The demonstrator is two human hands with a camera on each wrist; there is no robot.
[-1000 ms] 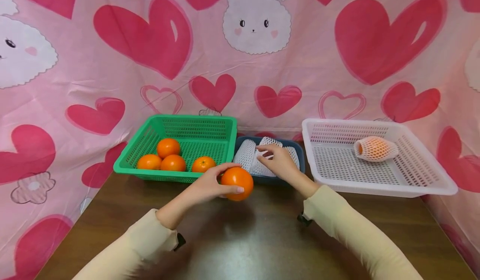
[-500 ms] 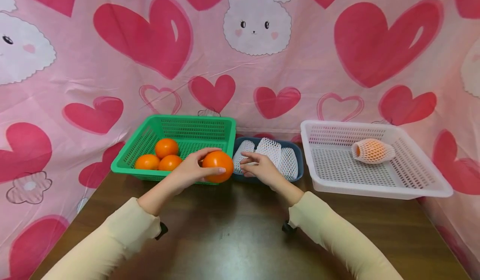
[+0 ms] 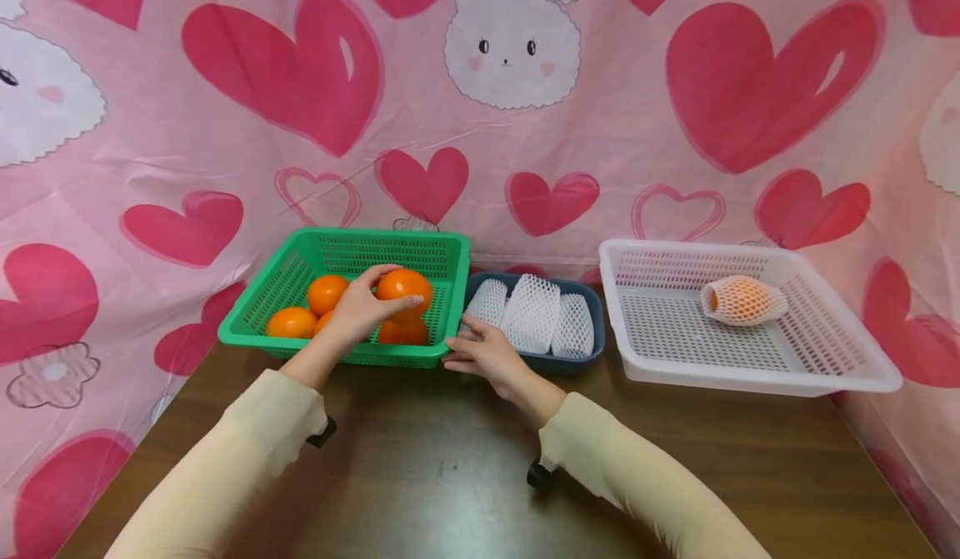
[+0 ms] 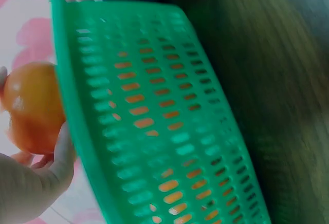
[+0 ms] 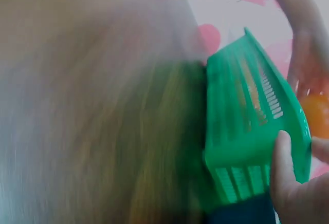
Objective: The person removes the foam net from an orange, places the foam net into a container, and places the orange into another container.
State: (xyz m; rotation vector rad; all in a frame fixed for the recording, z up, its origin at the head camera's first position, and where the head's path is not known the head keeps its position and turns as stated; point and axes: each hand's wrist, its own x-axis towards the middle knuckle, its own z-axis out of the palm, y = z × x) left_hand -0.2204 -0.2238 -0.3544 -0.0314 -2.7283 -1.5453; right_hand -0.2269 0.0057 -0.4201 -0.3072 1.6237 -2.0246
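My left hand (image 3: 362, 305) holds an orange (image 3: 406, 292) over the right part of the green basket (image 3: 345, 357); the left wrist view shows this orange (image 4: 35, 108) beyond the basket's rim. Right below it lies another orange (image 3: 403, 332), partly hidden. More oranges (image 3: 291, 323) sit at the basket's left, one of them mostly behind my left hand. My right hand (image 3: 491, 359) grips the basket's front right corner. In the right wrist view its thumb (image 5: 281, 160) lies against the outer wall, with a finger on the rim's other side.
Beside the green basket, a dark blue tray (image 3: 573, 365) holds several white foam net sleeves (image 3: 532, 313). At the right stands a white basket (image 3: 757, 380) with one net-wrapped orange (image 3: 744, 301). All rest on a brown wooden table (image 3: 450, 476) before a pink curtain.
My left hand has carried the orange leftward from above the table to over the green basket. My right hand has moved left from the foam sleeves to the basket's corner.
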